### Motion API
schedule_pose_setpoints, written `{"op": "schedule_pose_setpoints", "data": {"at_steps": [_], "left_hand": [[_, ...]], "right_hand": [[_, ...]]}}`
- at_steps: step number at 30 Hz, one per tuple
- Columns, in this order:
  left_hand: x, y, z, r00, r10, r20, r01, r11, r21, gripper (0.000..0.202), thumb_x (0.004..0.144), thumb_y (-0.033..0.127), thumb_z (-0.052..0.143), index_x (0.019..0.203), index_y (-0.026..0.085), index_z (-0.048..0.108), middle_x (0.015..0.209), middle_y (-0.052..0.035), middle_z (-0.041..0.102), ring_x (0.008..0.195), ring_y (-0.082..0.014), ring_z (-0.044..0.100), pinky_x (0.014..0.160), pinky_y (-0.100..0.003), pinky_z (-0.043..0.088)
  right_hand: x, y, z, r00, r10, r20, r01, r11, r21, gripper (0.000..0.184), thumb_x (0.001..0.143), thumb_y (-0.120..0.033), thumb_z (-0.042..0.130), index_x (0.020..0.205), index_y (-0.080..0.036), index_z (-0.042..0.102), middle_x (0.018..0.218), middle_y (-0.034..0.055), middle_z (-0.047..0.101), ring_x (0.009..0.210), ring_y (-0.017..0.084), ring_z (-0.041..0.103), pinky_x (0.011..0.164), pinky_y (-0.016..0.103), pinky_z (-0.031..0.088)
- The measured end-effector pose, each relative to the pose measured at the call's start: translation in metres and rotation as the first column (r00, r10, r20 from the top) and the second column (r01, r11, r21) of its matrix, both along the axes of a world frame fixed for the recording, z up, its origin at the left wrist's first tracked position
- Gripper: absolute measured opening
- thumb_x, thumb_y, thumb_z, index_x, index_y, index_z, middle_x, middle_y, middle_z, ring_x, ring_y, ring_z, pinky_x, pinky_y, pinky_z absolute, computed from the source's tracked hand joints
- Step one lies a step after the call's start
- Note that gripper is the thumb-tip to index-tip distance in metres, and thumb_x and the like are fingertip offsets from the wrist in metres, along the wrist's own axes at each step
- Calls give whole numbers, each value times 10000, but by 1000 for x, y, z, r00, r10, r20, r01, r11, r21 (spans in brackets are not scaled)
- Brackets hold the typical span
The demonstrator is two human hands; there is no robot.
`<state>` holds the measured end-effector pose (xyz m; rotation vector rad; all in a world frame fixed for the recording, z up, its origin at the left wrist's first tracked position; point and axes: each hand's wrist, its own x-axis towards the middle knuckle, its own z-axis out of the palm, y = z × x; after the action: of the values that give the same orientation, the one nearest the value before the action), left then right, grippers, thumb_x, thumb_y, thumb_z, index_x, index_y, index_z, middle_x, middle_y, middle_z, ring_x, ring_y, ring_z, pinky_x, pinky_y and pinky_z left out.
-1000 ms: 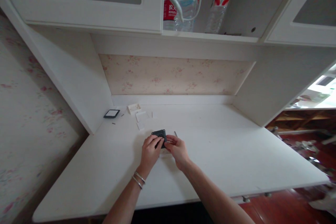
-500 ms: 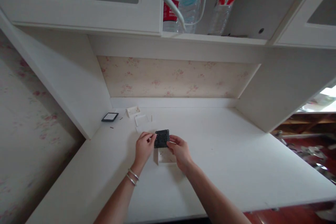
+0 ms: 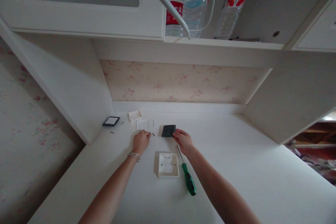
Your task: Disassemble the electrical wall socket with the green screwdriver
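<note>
My right hand (image 3: 183,141) grips the right edge of a black switch or socket panel (image 3: 168,131), its detailed side facing up. Further left, my left hand (image 3: 141,141) is closed, fingertips together low over the table. A small dark screw-like piece (image 3: 153,134) shows just beside those fingertips. What they pinch, if anything, is too small to make out. Nearer to me lies an open white mounting box (image 3: 168,165). A green-handled screwdriver (image 3: 189,179) rests on its right, the shaft pointing away beneath my right hand.
At the back left are a black frame with a white middle (image 3: 111,121), a white box-like part (image 3: 134,116), a clear flat plate (image 3: 142,124) and small dark pieces (image 3: 112,132). Overhead, a shelf (image 3: 223,44) holds plastic bottles (image 3: 233,7); a pale rod (image 3: 168,5) hangs before it.
My left hand has let go of the panel and moved left. My right hand has carried the panel slightly right and away, uncovering the white box and the screwdriver.
</note>
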<state>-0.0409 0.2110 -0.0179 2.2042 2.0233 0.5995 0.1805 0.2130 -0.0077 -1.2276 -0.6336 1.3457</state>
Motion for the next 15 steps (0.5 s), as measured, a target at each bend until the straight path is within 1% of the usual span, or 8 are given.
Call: {"op": "schedule_pose_setpoints", "data": {"at_steps": [3,5,7,9,11,12,15], "left_hand": [[-3,-9,2,1000,-2,-7,3,1000,21,219,856,203,489,956,209,684,940,-64,658,885,-169,600,783,-270,428],[-5,-18,4,1000,-10,-8,11,999,39,250,854,168,479,1013,209,668,983,-64,655,903,-163,600,816,-277,432],[-8,-29,6,1000,-27,-6,27,997,65,277,858,146,454,1039,204,656,1016,-61,649,912,-158,599,841,-283,438],[-12,-41,6,999,-54,1,54,993,102,276,860,145,442,1027,200,656,1026,-61,645,928,-164,595,859,-297,447],[-18,-54,2,998,-68,11,66,989,130,275,863,165,443,1039,202,650,1060,-66,638,961,-180,589,883,-324,454],[-22,-61,-1,998,-62,12,60,989,134,277,864,181,445,1053,205,646,1086,-71,633,985,-190,584,900,-343,453],[-33,-76,-16,1000,-14,-2,14,993,113,317,889,254,420,1132,197,616,1201,-81,593,1113,-215,535,973,-386,422]], "right_hand": [[-4,17,-6,1000,1,14,-1,1000,9,275,540,-160,718,803,-182,642,797,29,685,744,159,646,668,279,539],[-9,29,-9,999,4,35,-5,1000,18,246,576,-184,728,805,-183,637,779,29,679,733,162,644,653,281,541],[-16,42,-12,998,9,67,-10,1000,22,209,660,-226,713,841,-168,628,792,31,668,725,154,637,646,287,538],[-23,55,-14,994,21,109,-24,999,25,192,778,-274,645,914,-144,610,847,32,651,734,137,624,656,295,532],[-31,68,-14,987,40,158,-46,998,34,222,859,-303,565,998,-131,585,928,39,628,769,131,611,676,309,525],[-35,74,-14,982,51,183,-61,997,46,242,876,-313,542,1034,-133,573,968,45,616,795,136,607,690,318,523],[-44,87,-12,963,79,259,-113,986,121,293,879,-326,536,1109,-146,549,1065,64,589,874,162,596,735,351,517]]}}
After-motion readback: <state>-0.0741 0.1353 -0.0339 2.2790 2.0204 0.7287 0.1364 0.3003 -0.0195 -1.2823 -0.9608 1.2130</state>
